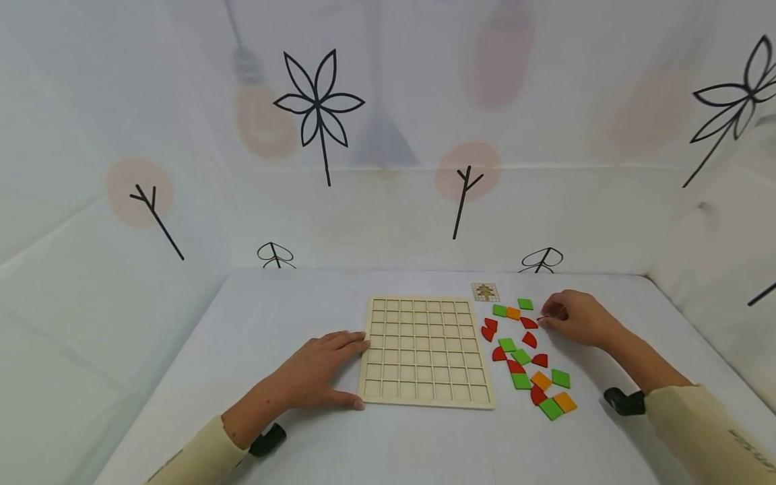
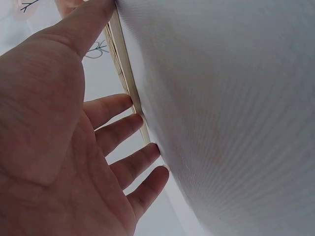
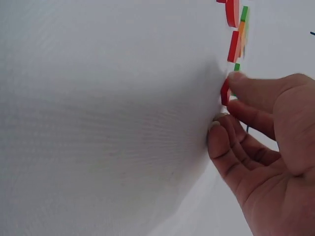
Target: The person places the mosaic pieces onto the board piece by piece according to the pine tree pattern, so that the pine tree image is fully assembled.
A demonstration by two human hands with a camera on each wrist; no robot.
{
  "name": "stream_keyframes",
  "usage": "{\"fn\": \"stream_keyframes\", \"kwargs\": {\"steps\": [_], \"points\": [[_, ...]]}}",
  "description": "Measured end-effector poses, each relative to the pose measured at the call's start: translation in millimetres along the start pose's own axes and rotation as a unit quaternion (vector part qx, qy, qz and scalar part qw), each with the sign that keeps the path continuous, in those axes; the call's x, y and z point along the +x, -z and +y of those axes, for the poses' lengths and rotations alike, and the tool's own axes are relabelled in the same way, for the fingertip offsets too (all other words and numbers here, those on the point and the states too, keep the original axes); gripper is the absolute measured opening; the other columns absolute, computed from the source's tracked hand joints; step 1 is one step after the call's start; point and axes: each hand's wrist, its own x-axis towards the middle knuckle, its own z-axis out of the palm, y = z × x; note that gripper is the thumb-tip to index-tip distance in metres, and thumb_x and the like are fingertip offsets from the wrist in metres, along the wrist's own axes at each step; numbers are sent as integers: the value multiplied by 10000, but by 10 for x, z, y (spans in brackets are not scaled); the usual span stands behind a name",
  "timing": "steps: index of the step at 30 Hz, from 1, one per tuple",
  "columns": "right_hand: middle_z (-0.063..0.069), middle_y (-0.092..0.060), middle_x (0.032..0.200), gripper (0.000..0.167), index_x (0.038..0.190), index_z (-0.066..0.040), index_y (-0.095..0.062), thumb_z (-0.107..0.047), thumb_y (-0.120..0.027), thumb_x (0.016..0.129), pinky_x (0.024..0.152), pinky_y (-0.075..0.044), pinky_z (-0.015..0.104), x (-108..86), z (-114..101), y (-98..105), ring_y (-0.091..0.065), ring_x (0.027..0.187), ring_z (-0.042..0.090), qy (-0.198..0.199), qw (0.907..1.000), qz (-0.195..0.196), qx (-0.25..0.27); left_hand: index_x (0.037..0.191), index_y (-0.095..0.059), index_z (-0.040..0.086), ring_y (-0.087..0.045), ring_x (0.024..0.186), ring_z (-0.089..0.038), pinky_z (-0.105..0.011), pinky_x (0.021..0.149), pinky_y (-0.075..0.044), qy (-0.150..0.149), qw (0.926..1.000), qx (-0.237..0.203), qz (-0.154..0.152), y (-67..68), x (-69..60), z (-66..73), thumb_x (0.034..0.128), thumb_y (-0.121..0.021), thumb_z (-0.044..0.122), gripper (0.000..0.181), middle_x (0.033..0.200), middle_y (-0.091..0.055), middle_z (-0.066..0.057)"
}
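A pale wooden grid board [image 1: 424, 350] lies flat on the white table. My left hand [image 1: 324, 370] rests at its left side, fingers and thumb spread, with fingertips touching its edge, as the left wrist view also shows along the board's rim [image 2: 129, 73]. To the right of the board, my right hand [image 1: 578, 320] pinches a red quarter-circle piece [image 3: 225, 92] between thumb and index finger, low over the table. In the head view the fingers hide most of that piece. The other fingers of this hand are curled beneath.
Loose flat pieces lie right of the board: several green squares [image 1: 520, 381], several orange squares [image 1: 565, 402] and several red quarter-circles [image 1: 539, 360]. A small picture card [image 1: 486, 292] with a gridded tree pattern lies behind them. White printed fabric walls [image 1: 388, 222] enclose the table.
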Motion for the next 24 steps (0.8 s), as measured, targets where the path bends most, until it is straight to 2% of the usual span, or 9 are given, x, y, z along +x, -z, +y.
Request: {"fn": "stream_keyframes", "kwargs": {"steps": [7, 15, 24], "points": [[43, -698, 910, 157, 1019, -9, -716, -111, -800, 934, 823, -587, 467, -17, -2, 22, -599, 859, 244, -7, 9999, -40, 118, 1627, -445, 245, -377, 1548, -285, -582, 1183, -379, 31, 10000, 21, -10, -3, 1, -3, 815, -768, 758, 1014, 1690, -394, 18], [104, -714, 929, 204, 1050, 38, -711, -93, -797, 918, 832, -609, 509, -25, -16, 46, -633, 874, 292, -268, 9996, 11, 75, 1625, -451, 235, -382, 1548, -274, -579, 1178, -388, 5, 10000, 35, 22, -8, 2, -3, 813, -774, 753, 1016, 1685, -402, 16], [98, -693, 918, 188, 1005, 15, -676, -97, -803, 923, 817, -604, 487, -27, -15, 44, -617, 867, 287, -354, 9993, 21, 141, 1621, -456, 226, -378, 1550, -279, -581, 1184, -384, 41, 10000, 20, -9, 5, 4, 17, 808, -785, 744, 1019, 1683, -408, 14]]}}
